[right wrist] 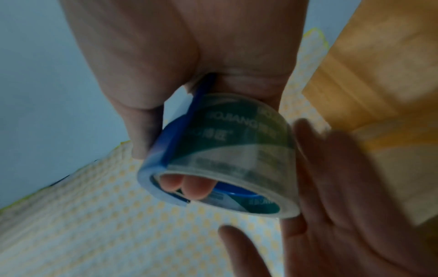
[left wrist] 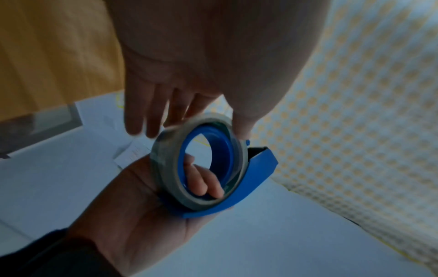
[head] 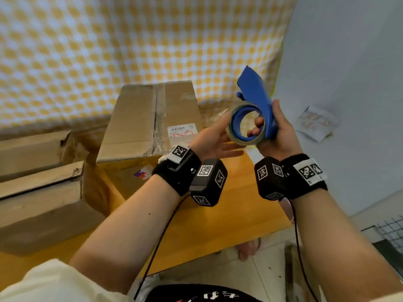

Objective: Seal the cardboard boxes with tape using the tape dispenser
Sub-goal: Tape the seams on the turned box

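Note:
A blue tape dispenser (head: pixel 255 92) with a clear tape roll (head: pixel 239 141) is held up in the air to the right of a cardboard box (head: pixel 135 123). My right hand (head: pixel 281 136) grips the dispenser, with two fingers curled through the roll's core (left wrist: pixel 203 181). My left hand (head: pixel 216 140) lies flat with straight fingers against the roll's outer face. In the right wrist view the left hand (right wrist: pixel 343 206) is blurred beside the tape roll (right wrist: pixel 237 142). The box stands on the table, a taped seam down its top and a white label near its front right corner.
Two more cardboard boxes (head: pixel 39 192) lie stacked at the left on the orange wooden table (head: pixel 218 225). A yellow checked cloth (head: pixel 109 51) hangs behind. A crumpled paper (head: pixel 316 123) lies at the right. A wire mesh rack (head: pixel 390 232) sits at the lower right.

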